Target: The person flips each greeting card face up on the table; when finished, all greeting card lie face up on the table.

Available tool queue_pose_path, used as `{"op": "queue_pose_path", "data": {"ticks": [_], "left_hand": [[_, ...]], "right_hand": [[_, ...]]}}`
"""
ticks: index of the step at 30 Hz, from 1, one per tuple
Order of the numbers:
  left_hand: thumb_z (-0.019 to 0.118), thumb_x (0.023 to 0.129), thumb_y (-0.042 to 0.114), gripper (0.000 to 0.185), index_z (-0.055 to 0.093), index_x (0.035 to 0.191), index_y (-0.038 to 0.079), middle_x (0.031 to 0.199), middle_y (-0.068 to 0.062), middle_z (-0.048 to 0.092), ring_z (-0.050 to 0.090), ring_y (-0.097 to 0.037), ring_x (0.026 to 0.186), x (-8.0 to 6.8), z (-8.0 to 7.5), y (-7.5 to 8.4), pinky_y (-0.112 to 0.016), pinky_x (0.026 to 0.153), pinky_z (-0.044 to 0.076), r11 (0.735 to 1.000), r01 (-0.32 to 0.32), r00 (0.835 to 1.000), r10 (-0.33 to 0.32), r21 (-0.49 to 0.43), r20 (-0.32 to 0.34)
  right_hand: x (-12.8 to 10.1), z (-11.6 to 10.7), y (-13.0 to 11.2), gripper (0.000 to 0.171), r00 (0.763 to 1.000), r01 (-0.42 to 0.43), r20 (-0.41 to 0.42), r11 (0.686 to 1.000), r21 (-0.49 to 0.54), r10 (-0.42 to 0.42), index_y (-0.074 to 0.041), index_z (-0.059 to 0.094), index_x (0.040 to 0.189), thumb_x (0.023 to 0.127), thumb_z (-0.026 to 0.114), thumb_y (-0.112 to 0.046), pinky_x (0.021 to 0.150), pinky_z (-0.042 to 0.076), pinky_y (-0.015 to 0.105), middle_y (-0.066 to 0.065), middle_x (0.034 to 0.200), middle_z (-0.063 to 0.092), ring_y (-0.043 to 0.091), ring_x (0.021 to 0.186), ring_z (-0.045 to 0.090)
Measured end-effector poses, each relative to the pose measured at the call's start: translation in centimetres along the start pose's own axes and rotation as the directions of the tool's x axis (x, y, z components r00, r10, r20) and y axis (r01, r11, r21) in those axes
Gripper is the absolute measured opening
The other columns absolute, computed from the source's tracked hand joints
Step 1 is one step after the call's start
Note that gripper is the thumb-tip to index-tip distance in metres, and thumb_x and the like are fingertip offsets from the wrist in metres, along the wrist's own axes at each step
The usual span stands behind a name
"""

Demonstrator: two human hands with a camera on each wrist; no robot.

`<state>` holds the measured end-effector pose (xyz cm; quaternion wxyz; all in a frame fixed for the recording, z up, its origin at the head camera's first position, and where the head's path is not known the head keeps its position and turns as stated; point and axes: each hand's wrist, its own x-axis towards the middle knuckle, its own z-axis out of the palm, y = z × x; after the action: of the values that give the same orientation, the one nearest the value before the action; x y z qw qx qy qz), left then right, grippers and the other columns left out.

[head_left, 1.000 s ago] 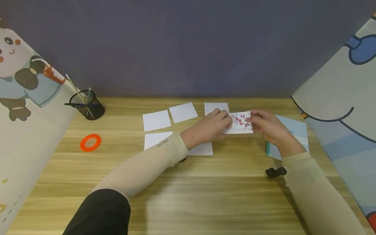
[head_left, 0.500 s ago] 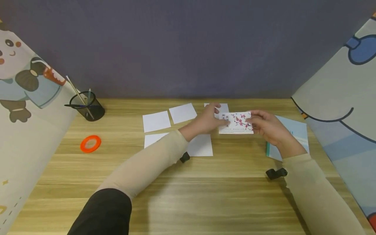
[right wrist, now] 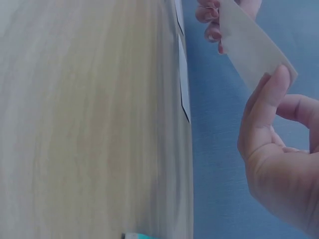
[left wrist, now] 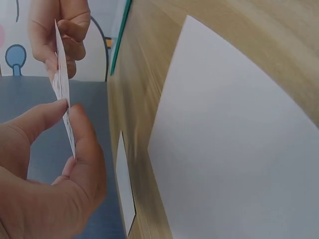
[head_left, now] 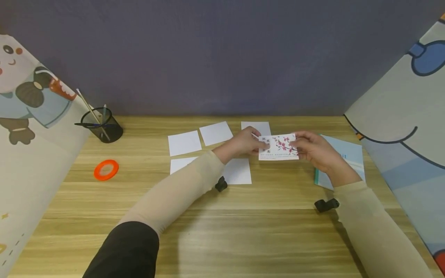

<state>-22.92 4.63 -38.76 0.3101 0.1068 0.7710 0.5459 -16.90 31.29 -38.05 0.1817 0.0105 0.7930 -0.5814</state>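
Both hands hold a white card (head_left: 278,152) printed with pink blossoms on a branch and dark lettering. My left hand (head_left: 243,143) pinches its left end between thumb and fingers, and my right hand (head_left: 314,150) pinches the right end. In the left wrist view the card (left wrist: 63,84) appears nearly edge-on, raised off the table. From the right wrist view its plain back (right wrist: 249,45) shows, with the right fingertips pressed against it. Several blank white cards lie on the table, one of them (head_left: 237,172) just below the left hand and another (head_left: 262,126) behind it.
More white cards (head_left: 184,143) lie to the left, one partly under the left sleeve. A light blue booklet (head_left: 342,154) sits beneath the right wrist. An orange tape ring (head_left: 106,170) and a black mesh pen holder (head_left: 111,133) stand at the left. A dark wall (head_left: 222,58) closes the back.
My left hand's fingers lifted off the card's left part, uncovering its lettering, and now pinch its left edge. The card's face is tilted more towards the head camera. The right hand kept its hold.
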Motion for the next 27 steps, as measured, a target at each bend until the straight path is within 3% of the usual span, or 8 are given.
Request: {"op": "queue_pose_path", "data": {"ticks": [5, 16, 18, 22, 27], "left_hand": [[0.083, 0.094, 0.018, 0.055, 0.050, 0.135, 0.002, 0.102, -0.009, 0.066, 0.064, -0.015, 0.074, 0.1, 0.2, -0.3, -0.029, 0.072, 0.060, 0.999, 0.018, 1.000, -0.017, 0.035, -0.017], [0.083, 0.095, 0.024, 0.055, 0.051, 0.136, 0.005, 0.101, -0.006, 0.069, 0.066, -0.012, 0.075, 0.1, 0.7, -0.9, -0.025, 0.070, 0.054, 0.979, 0.056, 0.997, -0.044, 0.197, -0.061], [0.083, 0.095, 0.026, 0.054, 0.052, 0.134, 0.006, 0.096, -0.005, 0.070, 0.066, -0.012, 0.075, 0.1, 0.8, -1.1, -0.026, 0.072, 0.053, 0.966, 0.049, 0.997, -0.032, 0.256, -0.071], [0.084, 0.094, 0.031, 0.052, 0.055, 0.129, 0.007, 0.089, -0.005, 0.072, 0.066, -0.013, 0.075, 0.1, 1.3, -1.3, -0.028, 0.076, 0.053, 0.912, 0.021, 0.996, 0.014, 0.410, -0.083], [0.085, 0.092, 0.033, 0.052, 0.056, 0.128, 0.008, 0.108, -0.005, 0.070, 0.062, -0.017, 0.088, 0.1, 1.7, -1.4, -0.031, 0.083, 0.056, 0.838, 0.007, 0.993, 0.056, 0.546, -0.100]], "right_hand": [[0.4, 0.2, 0.5, 0.066, 1.000, -0.016, 0.004, 1.000, -0.008, 0.016, 0.002, 0.025, 0.160, 0.112, 0.057, -0.030, 0.082, 0.060, 0.021, -0.009, 0.117, 0.055, 0.003, 0.094, 0.061], [1.1, 0.6, 1.7, 0.074, 0.995, -0.094, 0.033, 0.987, -0.134, 0.099, 0.003, 0.024, 0.164, 0.110, 0.061, -0.031, 0.084, 0.064, 0.025, 0.009, 0.126, 0.053, 0.008, 0.093, 0.061], [1.2, 0.7, 1.7, 0.073, 0.993, -0.110, 0.019, 0.980, -0.167, 0.115, 0.003, 0.027, 0.162, 0.109, 0.062, -0.031, 0.083, 0.064, 0.026, 0.013, 0.130, 0.054, 0.010, 0.093, 0.062], [1.4, 0.9, 1.7, 0.071, 0.991, -0.131, -0.011, 0.956, -0.262, 0.133, 0.002, 0.032, 0.161, 0.108, 0.064, -0.034, 0.081, 0.065, 0.028, 0.020, 0.137, 0.054, 0.015, 0.095, 0.063], [1.6, 1.2, 1.4, 0.070, 0.993, -0.115, -0.019, 0.923, -0.367, 0.116, 0.004, 0.036, 0.159, 0.107, 0.066, -0.033, 0.079, 0.066, 0.032, 0.022, 0.129, 0.062, 0.019, 0.094, 0.067]]}}
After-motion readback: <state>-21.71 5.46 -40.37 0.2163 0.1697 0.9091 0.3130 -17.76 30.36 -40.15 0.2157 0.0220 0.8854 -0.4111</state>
